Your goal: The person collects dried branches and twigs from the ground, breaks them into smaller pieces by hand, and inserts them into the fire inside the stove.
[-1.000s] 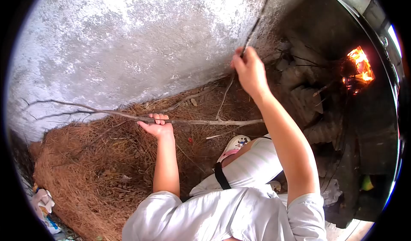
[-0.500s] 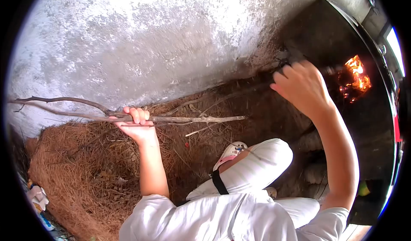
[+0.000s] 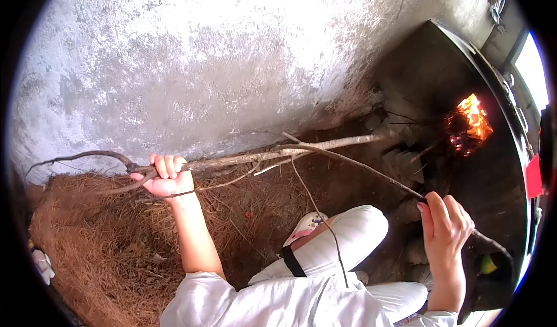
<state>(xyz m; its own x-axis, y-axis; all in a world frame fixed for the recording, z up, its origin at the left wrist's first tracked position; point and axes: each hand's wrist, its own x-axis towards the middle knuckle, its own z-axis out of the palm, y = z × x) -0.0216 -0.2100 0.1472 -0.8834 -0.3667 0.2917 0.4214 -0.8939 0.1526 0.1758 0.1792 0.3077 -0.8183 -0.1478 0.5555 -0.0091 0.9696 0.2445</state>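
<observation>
A long forked dry branch stretches across the view in front of the pale wall. My left hand is closed around it near its left fork, where thinner stems run off to the left. My right hand grips a thin side limb that angles down to the right from the branch; its tip sticks out past my fingers. A fine twig hangs from the branch over my knee. Both hands are apart from the fire, which burns in the dark stove opening at the right.
Dry brown needles and straw cover the floor at the left. A rough whitewashed wall rises behind. The dark stove stands at the right, with a red patch on its edge. My folded leg is below the branch.
My right hand has come down and right, away from the stove's left side, and now holds the side limb. My left hand has shifted left along with the branch; the branch's right end reaches farther right.
</observation>
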